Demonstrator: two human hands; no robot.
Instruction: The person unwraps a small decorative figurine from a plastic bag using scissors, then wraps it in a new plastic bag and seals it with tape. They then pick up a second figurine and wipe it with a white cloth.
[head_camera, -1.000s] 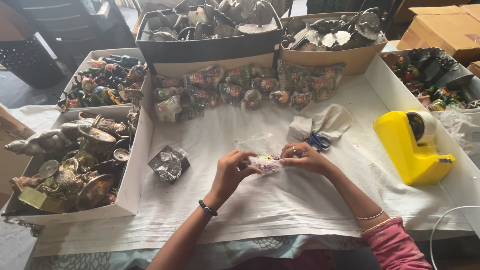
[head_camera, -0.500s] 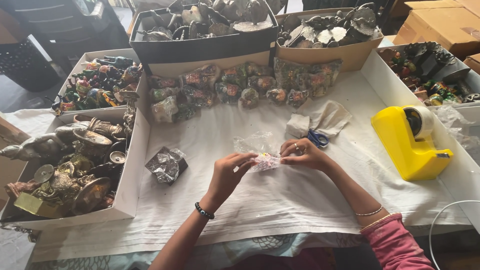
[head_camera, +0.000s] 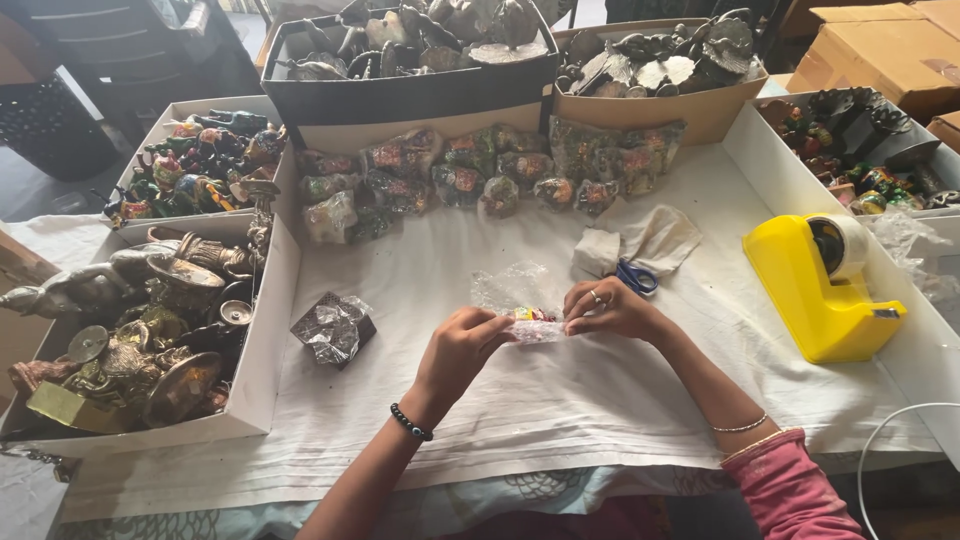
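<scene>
My left hand and my right hand meet over the white cloth and both pinch a small colourful figurine in clear plastic wrap. More of the crinkled clear wrap trails up behind the hands. My left wrist wears a dark bead bracelet, my right a thin bangle and a pink sleeve. A wrapped dark item lies on the cloth to the left of my left hand.
Blue-handled scissors lie under a white rag beyond my right hand. A yellow tape dispenser stands at right. A row of wrapped figurines lines the back. Boxes of metal and painted figurines ring the table.
My hands stay together on the wrapped figurine, shifting only slightly as they work the plastic. The view has tilted a little.
</scene>
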